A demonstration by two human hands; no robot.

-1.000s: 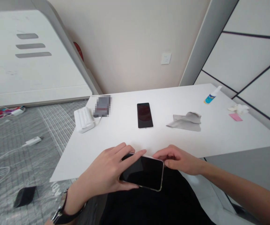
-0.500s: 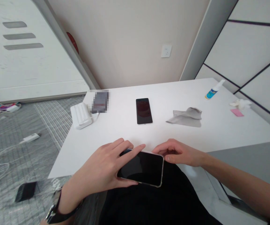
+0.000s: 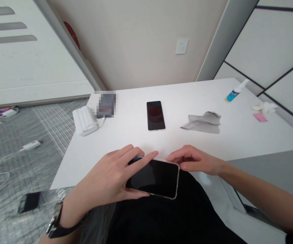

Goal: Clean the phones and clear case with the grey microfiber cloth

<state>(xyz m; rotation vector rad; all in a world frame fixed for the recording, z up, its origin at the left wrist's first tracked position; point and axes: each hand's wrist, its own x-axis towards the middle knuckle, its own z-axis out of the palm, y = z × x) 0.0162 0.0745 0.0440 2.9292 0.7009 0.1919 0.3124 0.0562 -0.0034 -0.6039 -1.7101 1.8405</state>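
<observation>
My left hand is closed around one end of a smartphone with a dark screen and a clear case. Its index finger lies along the upper edge and its thumb along the lower one. The phone is held sideways above my lap at the table's front edge. At the phone's upper right corner, my right hand pinches the case edge with thumb and curled fingers; some fingertips are hidden behind it. A second dark phone lies face up on the white table beyond my hands.
A grey cloth lies crumpled right of the second phone. Farther right are a spray bottle, a pink slip and white crumpled tissue. At left sit a white charger block and a blurred-out item. Cables lie on the floor.
The view has tilted down slightly, so the table and its things sit higher in the picture. Both hands keep nearly the same hold on the phone.
</observation>
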